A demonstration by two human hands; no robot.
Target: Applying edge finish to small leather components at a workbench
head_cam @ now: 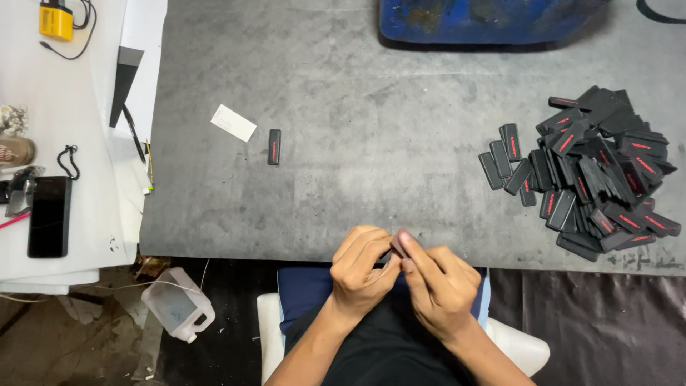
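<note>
A small dark piece (397,245) sits pinched between the fingertips of both hands, right at the near edge of the grey surface (357,107), just in front of the person's body. Only a sliver of it shows between the fingers, so its shape and long axis cannot be told for certain; what shows seems to tilt up and to the left. The left hand (359,268) is curled, thumb and forefinger pressed onto the piece from the left. The right hand (437,282) closes on it from the right, its forefinger reaching up over the piece's top. The two hands touch each other around it, so neither is nearer: both are on it.

Outward from there, a big heap of black tags with red marks (593,171) lies well apart to the right, nearer the right hand. A single black tag (274,146) lies alone up and to the left, its long axis running away from the person, with a white card (233,122) just beside it. Further left, on white sheeting, lie a dark phone (48,216) and a pen (133,133). A blue tub (486,18) sits at the far edge, and a plastic jug (179,304) rests on the floor below.
</note>
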